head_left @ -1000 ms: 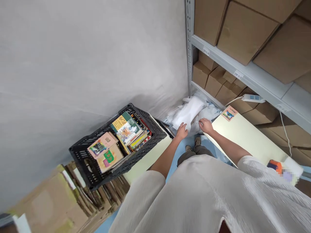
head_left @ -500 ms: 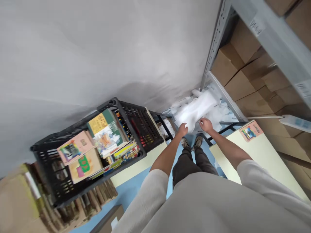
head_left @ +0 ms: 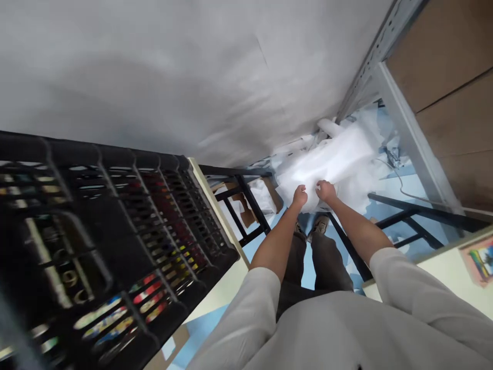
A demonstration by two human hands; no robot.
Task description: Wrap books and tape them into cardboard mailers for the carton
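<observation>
My left hand [head_left: 300, 196] is closed, its fingers curled at the near edge of a thin white sheet [head_left: 331, 159], which looks like soft packing material. A short way to the right, my right hand [head_left: 325, 190] is also closed on that near edge. The sheet spreads forward from both hands over a loose white heap. Glare washes out its folds, and the exact grip of the fingertips is hard to see.
On the left a black plastic crate [head_left: 115, 216] with books stands on a pale tabletop [head_left: 219, 200]. Black table legs [head_left: 252, 205] flank my feet. Metal shelving [head_left: 418, 133] with cardboard boxes [head_left: 454, 77] rises on the right. A booklet [head_left: 479, 259] lies on the right tabletop.
My view has moved forward and closer to the white heap and the crate. Both hands have drawn nearer each other, and the white sheet lies more spread out.
</observation>
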